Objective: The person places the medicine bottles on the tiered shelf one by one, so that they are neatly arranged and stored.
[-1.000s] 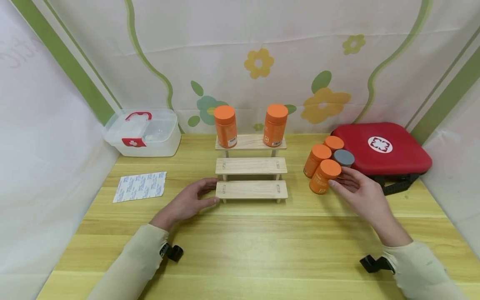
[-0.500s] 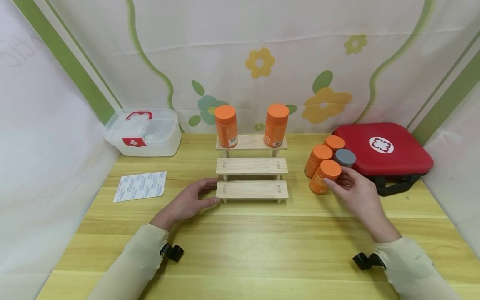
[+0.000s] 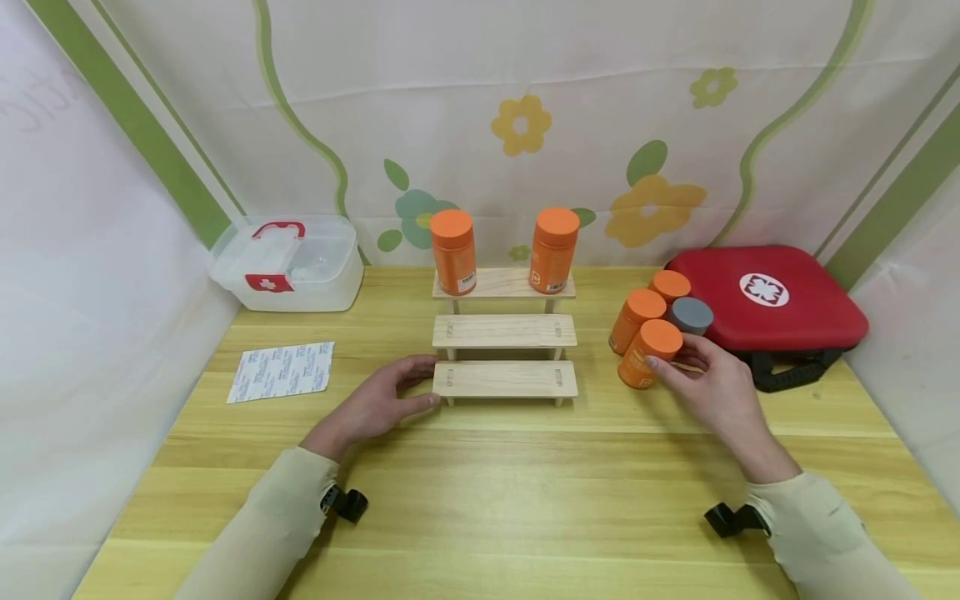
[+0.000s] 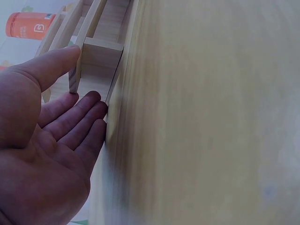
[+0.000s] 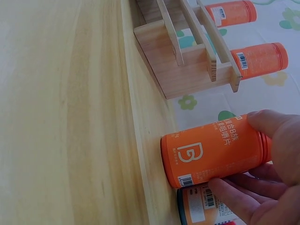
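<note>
Here, one orange bottle [image 3: 637, 364] is gripped by the right hand [image 3: 716, 387], thumb set on one side and fingers on the other; it is stood near-upright on the table [image 3: 495, 500], right of the wooden rack [image 3: 504, 380]. The left hand [image 3: 375, 404] is laid with loosely extended fingers against the rack's left end, its thumb placed at the lowest step.

Just behind the gripped bottle, two more orange bottles [image 3: 636, 321] and a grey-lidded bottle [image 3: 690, 315] are bunched, the last set close by the red kit [image 3: 761, 292]. Two orange bottles, one left [image 3: 455, 267] and one right [image 3: 552, 262], are stood upright near opposite ends of the top step, with a gap left between them. All are capped, so their contents are hidden. In the clear box [image 3: 322, 287], something pale is faintly shown but cannot be made out.

The back of the table is bordered by a flowered backdrop [image 3: 450, 50]. A printed sheet [image 3: 281, 372] is laid flat near the left edge. Room is left between rack and gripped bottle, and a broad stretch of tabletop is spread between the forearms.
</note>
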Demonstrator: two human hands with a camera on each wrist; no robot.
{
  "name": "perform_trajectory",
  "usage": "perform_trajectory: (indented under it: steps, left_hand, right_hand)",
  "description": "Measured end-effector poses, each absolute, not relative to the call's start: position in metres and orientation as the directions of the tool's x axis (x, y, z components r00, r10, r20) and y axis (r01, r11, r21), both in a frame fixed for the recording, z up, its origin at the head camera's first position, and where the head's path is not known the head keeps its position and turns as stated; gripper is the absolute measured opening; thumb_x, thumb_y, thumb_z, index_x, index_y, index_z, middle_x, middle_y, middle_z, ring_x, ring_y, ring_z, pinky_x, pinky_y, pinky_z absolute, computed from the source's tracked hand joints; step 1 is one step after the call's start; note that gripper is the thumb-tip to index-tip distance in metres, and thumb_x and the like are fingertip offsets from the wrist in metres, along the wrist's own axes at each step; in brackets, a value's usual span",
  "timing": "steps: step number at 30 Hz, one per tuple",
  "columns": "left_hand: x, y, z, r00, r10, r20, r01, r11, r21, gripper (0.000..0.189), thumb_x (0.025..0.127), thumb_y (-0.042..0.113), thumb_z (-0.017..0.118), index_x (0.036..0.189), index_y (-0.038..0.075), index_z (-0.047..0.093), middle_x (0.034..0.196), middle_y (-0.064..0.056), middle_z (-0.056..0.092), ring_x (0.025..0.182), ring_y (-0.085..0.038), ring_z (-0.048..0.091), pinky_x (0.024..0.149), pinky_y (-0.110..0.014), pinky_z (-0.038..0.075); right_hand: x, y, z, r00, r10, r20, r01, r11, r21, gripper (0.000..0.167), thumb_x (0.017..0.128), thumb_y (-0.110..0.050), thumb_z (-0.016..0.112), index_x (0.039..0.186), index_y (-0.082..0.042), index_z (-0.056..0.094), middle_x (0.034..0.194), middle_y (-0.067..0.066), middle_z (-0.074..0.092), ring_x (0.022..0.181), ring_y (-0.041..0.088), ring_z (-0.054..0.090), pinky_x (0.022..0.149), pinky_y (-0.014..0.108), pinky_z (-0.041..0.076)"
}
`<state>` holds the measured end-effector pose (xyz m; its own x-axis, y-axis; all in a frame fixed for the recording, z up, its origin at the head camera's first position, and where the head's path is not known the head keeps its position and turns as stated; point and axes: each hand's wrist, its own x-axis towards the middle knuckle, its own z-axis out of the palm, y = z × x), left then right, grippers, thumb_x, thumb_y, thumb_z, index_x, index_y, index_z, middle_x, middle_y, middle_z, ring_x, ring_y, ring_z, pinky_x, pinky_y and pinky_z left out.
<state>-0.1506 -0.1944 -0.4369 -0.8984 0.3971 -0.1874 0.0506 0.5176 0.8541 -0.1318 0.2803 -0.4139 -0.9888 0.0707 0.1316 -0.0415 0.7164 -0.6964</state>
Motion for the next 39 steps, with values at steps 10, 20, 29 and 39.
perform_trajectory:
  steps: [10,20,29,39]
  left_hand:
    - [-0.1505,-0.1940,-0.4361,-0.898,0.397,-0.190,0.047,0.516,0.855,0.067,0.102,0.026,0.077,0.160,0.012,0.049,0.161,-0.012,0.056,0.153,-0.037,0.049,0.132,-0.058,0.034]
    - [-0.1499,-0.1948,-0.4358,-0.899,0.397,-0.186,0.053,0.520,0.853,0.068,0.101,0.029,0.078,0.161,0.013,0.049,0.161,-0.013,0.057,0.153,-0.037,0.050,0.131,-0.059,0.034]
    - [-0.1497,-0.1943,-0.4363,-0.898,0.400,-0.183,0.055,0.516,0.855,0.067,0.102,0.028,0.077,0.160,0.013,0.049,0.161,-0.012,0.057,0.152,-0.037,0.050,0.131,-0.059,0.035]
    - [-0.1502,-0.1949,-0.4362,-0.898,0.401,-0.179,0.064,0.523,0.850,0.066,0.102,0.030,0.077,0.160,0.012,0.050,0.160,-0.012,0.057,0.152,-0.037,0.051,0.131,-0.058,0.036]
  right_hand:
    - [-0.1319,0.2802,-0.4151,-0.984,0.058,0.166,-0.076,0.710,-0.700,0.067,0.097,-0.043,0.082,0.144,0.001,0.063,0.133,0.030,0.071,0.118,0.047,0.071,0.076,-0.007,0.045]
    - [-0.1301,0.2795,-0.4129,-0.977,0.060,0.205,-0.098,0.725,-0.681,0.064,0.096,-0.041,0.084,0.140,0.002,0.066,0.127,0.030,0.074,0.113,0.046,0.074,0.076,-0.007,0.045]
    - [-0.1280,0.2779,-0.4089,-0.975,0.062,0.214,-0.103,0.727,-0.679,0.063,0.095,-0.041,0.085,0.139,0.001,0.067,0.127,0.029,0.075,0.111,0.046,0.075,0.076,-0.005,0.047]
    - [-0.1264,0.2774,-0.4052,-0.962,0.068,0.265,-0.141,0.706,-0.694,0.058,0.093,-0.034,0.088,0.136,0.000,0.069,0.122,0.029,0.077,0.086,-0.028,0.057,0.076,-0.004,0.049]
